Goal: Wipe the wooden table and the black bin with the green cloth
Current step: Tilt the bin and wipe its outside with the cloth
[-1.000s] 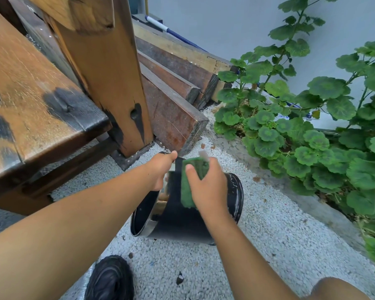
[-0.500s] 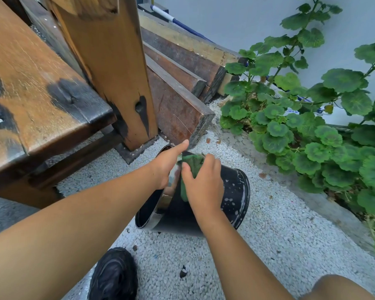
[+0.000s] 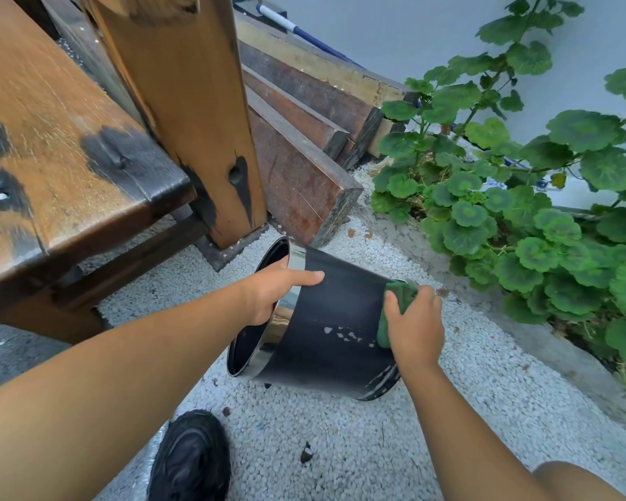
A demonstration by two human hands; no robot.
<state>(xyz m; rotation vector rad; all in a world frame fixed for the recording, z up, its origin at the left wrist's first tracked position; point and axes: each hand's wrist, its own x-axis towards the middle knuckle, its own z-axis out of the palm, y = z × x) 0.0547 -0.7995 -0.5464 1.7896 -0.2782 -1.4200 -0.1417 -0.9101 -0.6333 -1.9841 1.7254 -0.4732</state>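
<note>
Two bare hands work on the black bin [image 3: 326, 330], which lies tipped on its side on white gravel [image 3: 340, 446], mouth to the left and base to the right. At far left the wooden table [image 3: 51, 139] shows a worn top with dark blotches, and its thick leg [image 3: 188, 121] stands just behind the bin's mouth. A black shoe [image 3: 192, 457] rests on the gravel below. The left hand [image 3: 271, 291] grips the bin's shiny rim, one digit stretched along the outer wall and the rest curled over the edge. White specks dot the bin's side. Behind it, stacked timber beams [image 3: 304, 168] lie against the wall. Near the bin's base the green cloth [image 3: 394, 301] is pressed to the black wall under the right hand [image 3: 416, 327], whose fingers curl around it. Leafy green plants [image 3: 521, 218] fill the right side.
</note>
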